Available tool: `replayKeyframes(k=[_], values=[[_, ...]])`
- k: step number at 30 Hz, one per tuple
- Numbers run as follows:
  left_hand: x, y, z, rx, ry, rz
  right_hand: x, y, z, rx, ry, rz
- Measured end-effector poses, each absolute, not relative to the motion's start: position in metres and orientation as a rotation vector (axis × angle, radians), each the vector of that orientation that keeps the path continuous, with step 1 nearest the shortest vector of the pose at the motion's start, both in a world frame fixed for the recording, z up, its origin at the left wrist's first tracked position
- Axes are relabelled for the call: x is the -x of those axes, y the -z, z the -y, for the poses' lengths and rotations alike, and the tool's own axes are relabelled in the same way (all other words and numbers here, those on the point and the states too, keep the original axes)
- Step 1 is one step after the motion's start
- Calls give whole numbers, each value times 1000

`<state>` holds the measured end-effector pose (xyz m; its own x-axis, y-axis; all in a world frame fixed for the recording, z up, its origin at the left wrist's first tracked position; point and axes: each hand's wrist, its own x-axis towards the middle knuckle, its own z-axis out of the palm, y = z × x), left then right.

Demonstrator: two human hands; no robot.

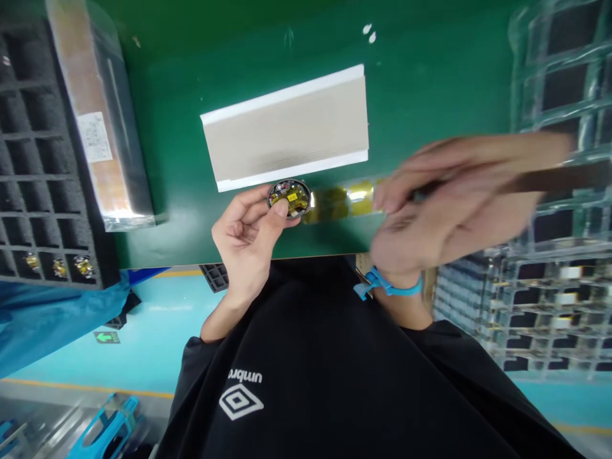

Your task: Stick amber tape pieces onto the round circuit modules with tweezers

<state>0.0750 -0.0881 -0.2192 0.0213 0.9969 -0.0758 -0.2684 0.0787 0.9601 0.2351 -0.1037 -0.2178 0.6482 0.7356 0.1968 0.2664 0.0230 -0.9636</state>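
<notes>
**Round circuit module point(289, 199) pinched in the left hand point(246, 239)**

The module is a shallow disc with a dark rim, packed with small parts and glossy yellow film; a bright yellow label sits near its middle, its print too small to read. The left hand grips it between thumb and fingers, over the smooth green tabletop point(167, 76) near its front edge. Just beside it lies a strip of shiny, translucent amber film point(337, 203). The right hand point(449, 210), motion-blurred, has its fingertips at the strip's far end; whether they grasp it cannot be told. A dark, elongated shape point(559, 180) crosses that hand, too blurred to identify. A blue band point(394, 288) circles the wrist.

Beyond the module rests a beige rectangular sheet point(287, 127) with white borders. To the left are a clear-wrapped brown block point(102, 140) with a white label, its writing illegible, and a black foam tray point(41, 146) with square pockets. Clear plastic trays point(559, 255) stand at right. The black shirt point(325, 370) shows an inverted "umbro" and a white nested-diamond logo. A green floor sign point(106, 338) bears a white arrow.
</notes>
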Motion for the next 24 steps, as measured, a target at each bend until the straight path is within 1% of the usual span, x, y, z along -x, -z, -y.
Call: replayKeyframes(k=[4, 7, 11, 24], values=[[-77, 217, 88, -936, -1286, -986, -219, 210, 103, 1400, -524, 1235], [-75, 216, 87, -1013, -1297, -993, -215, 209, 89, 1384, -641, 1367], [-72, 210, 88, -1058, -1255, -1023, -214, 209, 81, 1344, -802, 1349], [-62, 193, 95, -1208, -1228, -1075, -219, 204, 90, 1201, -849, 1406]])
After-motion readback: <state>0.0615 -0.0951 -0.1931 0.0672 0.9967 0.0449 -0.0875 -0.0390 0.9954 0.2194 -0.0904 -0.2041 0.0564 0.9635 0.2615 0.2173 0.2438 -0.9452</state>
